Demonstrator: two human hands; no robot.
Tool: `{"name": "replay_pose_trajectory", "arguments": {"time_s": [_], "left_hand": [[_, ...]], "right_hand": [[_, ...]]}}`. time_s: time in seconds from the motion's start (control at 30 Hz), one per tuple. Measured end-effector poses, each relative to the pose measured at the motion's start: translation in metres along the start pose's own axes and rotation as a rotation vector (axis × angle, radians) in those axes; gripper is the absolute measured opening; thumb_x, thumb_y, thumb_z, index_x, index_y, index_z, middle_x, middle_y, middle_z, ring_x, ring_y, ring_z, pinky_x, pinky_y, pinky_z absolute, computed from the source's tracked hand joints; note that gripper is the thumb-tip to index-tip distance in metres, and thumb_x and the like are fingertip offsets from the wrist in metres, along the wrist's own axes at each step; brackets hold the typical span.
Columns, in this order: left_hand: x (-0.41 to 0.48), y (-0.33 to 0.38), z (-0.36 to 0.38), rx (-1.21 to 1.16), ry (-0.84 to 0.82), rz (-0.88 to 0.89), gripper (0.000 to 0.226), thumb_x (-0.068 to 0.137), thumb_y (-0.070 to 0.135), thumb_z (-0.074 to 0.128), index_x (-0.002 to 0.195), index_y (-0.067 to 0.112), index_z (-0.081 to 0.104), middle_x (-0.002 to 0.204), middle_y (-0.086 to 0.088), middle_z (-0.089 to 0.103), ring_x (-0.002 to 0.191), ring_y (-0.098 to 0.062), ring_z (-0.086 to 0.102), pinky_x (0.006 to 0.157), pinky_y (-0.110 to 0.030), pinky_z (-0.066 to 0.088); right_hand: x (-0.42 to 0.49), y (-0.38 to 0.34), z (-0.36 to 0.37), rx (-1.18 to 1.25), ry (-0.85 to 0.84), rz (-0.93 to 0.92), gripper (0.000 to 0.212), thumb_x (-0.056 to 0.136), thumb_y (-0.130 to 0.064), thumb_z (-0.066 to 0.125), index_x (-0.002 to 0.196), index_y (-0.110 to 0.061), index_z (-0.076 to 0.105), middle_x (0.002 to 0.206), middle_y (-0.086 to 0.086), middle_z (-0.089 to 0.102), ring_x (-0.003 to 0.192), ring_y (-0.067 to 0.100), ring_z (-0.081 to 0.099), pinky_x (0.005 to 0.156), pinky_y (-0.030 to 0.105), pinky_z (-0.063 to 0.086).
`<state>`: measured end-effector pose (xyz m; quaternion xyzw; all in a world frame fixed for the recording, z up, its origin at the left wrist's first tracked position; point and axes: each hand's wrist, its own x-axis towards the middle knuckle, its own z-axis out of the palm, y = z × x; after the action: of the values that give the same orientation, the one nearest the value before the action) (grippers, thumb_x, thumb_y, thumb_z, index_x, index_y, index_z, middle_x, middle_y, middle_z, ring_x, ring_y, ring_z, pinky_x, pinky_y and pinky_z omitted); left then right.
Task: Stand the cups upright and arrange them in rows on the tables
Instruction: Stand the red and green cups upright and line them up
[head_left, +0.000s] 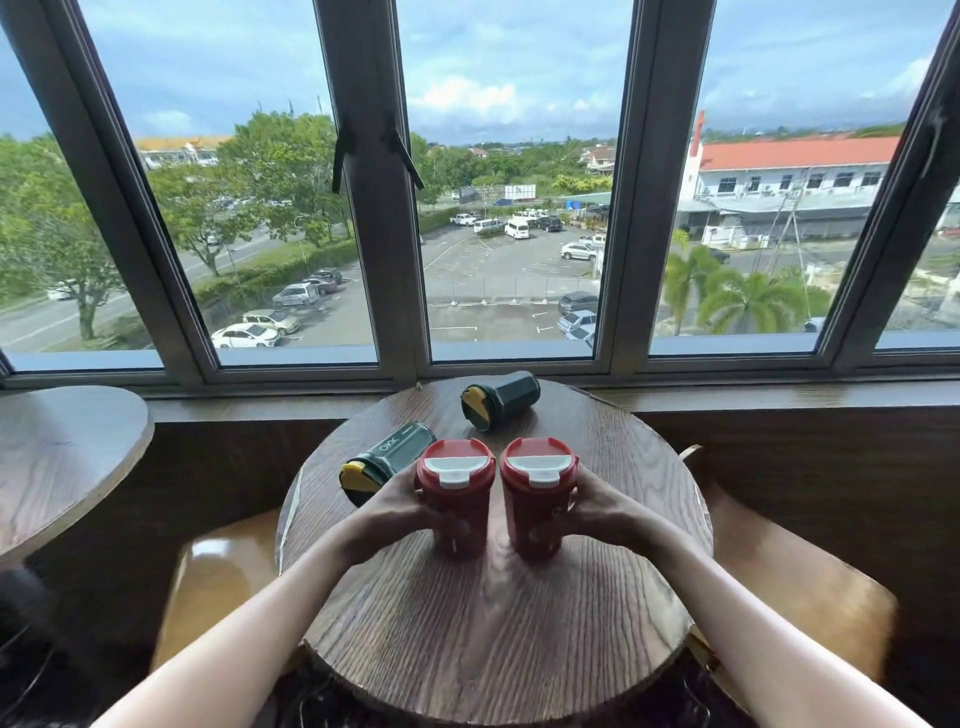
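Two red cups with red-and-white lids stand upright side by side in the middle of a round wooden table (493, 639). My left hand (400, 504) wraps around the left red cup (456, 493). My right hand (597, 501) wraps around the right red cup (537, 491). Two dark green cups with yellow lid tabs lie on their sides: one (389, 460) just behind my left hand, the other (501, 400) near the table's far edge by the window.
A second round wooden table (62, 462) stands at the left. Glossy wooden chairs (223, 582) flank the main table on both sides. A wooden sill (779, 397) and a large window run along the far side.
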<state>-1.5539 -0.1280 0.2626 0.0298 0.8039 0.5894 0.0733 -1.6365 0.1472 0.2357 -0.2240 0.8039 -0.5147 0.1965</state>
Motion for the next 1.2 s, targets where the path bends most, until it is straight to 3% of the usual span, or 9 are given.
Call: {"name": "replay_pose_trajectory", "arguments": {"time_s": [0.17, 0.3, 0.47, 0.63, 0.87, 0.97, 1.07, 1.13, 1.2], "left_hand": [[-0.002, -0.001, -0.003, -0.008, -0.005, -0.005, 0.076, 0.067, 0.003, 0.087, 0.133, 0.024, 0.055, 0.124, 0.002, 0.071, 0.119, -0.013, 0.062, 0.103, -0.031, 0.048], [-0.001, -0.004, -0.005, -0.009, -0.013, -0.012, 0.081, 0.063, 0.009, 0.090, 0.133, 0.025, 0.055, 0.126, 0.001, 0.069, 0.122, -0.016, 0.060, 0.108, -0.038, 0.045], [0.000, -0.004, -0.007, -0.017, -0.019, -0.021, 0.079, 0.067, 0.003, 0.088, 0.134, 0.025, 0.054, 0.125, 0.003, 0.070, 0.122, -0.013, 0.061, 0.104, -0.031, 0.047], [0.000, -0.002, -0.008, 0.004, -0.029, -0.029, 0.078, 0.067, 0.002, 0.087, 0.133, 0.026, 0.055, 0.124, 0.004, 0.070, 0.120, -0.011, 0.062, 0.102, -0.030, 0.048], [-0.001, 0.002, -0.011, 0.039, -0.082, -0.067, 0.074, 0.069, -0.006, 0.083, 0.132, 0.022, 0.055, 0.117, 0.003, 0.073, 0.113, -0.009, 0.065, 0.094, -0.026, 0.054], [-0.002, 0.014, -0.019, 0.137, -0.128, -0.101, 0.070, 0.075, -0.019, 0.068, 0.133, 0.017, 0.051, 0.112, -0.003, 0.069, 0.099, -0.012, 0.066, 0.077, -0.026, 0.057], [-0.001, 0.030, -0.034, 0.248, -0.021, -0.109, 0.055, 0.081, -0.018, 0.059, 0.125, 0.014, 0.055, 0.104, -0.005, 0.066, 0.084, -0.010, 0.066, 0.060, -0.019, 0.053], [0.004, 0.030, -0.047, 0.396, 0.140, -0.064, 0.043, 0.081, -0.009, 0.061, 0.110, 0.023, 0.064, 0.101, -0.001, 0.070, 0.087, -0.013, 0.069, 0.067, -0.026, 0.058], [0.011, 0.027, -0.056, 0.568, 0.359, -0.005, 0.030, 0.080, 0.003, 0.062, 0.096, 0.029, 0.066, 0.095, 0.002, 0.073, 0.088, -0.015, 0.070, 0.077, -0.035, 0.060]], "right_hand": [[0.009, -0.003, 0.007, -0.010, -0.017, -0.027, 0.098, 0.051, -0.026, 0.095, 0.137, -0.030, 0.048, 0.125, -0.002, 0.066, 0.120, 0.016, 0.060, 0.106, 0.042, 0.047], [0.011, -0.002, 0.007, -0.011, -0.031, -0.040, 0.095, 0.052, -0.023, 0.094, 0.133, -0.036, 0.047, 0.125, -0.005, 0.065, 0.120, 0.013, 0.059, 0.105, 0.042, 0.048], [0.011, -0.004, 0.006, -0.028, -0.030, -0.040, 0.095, 0.050, -0.027, 0.095, 0.127, -0.052, 0.045, 0.126, -0.006, 0.065, 0.120, 0.011, 0.058, 0.104, 0.037, 0.049], [0.016, 0.002, 0.004, -0.010, -0.063, -0.034, 0.096, 0.049, -0.028, 0.097, 0.133, -0.029, 0.053, 0.122, -0.001, 0.068, 0.119, 0.018, 0.062, 0.103, 0.046, 0.049], [0.004, -0.006, -0.008, 0.032, -0.201, 0.091, 0.095, 0.065, 0.003, 0.082, 0.140, -0.036, 0.037, 0.115, 0.003, 0.063, 0.094, 0.020, 0.060, 0.081, 0.031, 0.052], [0.002, -0.014, -0.029, -0.047, -0.226, 0.177, 0.070, 0.075, 0.006, 0.066, 0.131, -0.033, 0.047, 0.128, 0.006, 0.057, 0.090, 0.016, 0.054, 0.080, 0.034, 0.045], [0.004, -0.035, -0.046, -0.062, -0.023, 0.207, 0.039, 0.087, 0.006, 0.053, 0.114, -0.022, 0.057, 0.127, 0.008, 0.061, 0.094, 0.015, 0.058, 0.078, 0.031, 0.046], [0.011, -0.047, -0.049, 0.004, 0.112, 0.178, 0.023, 0.094, -0.012, 0.056, 0.116, -0.016, 0.060, 0.122, 0.007, 0.065, 0.101, 0.021, 0.062, 0.084, 0.035, 0.047], [0.018, -0.059, -0.046, 0.047, 0.137, 0.139, 0.028, 0.094, -0.029, 0.060, 0.118, -0.016, 0.062, 0.120, 0.007, 0.067, 0.108, 0.025, 0.064, 0.091, 0.038, 0.050]]}}
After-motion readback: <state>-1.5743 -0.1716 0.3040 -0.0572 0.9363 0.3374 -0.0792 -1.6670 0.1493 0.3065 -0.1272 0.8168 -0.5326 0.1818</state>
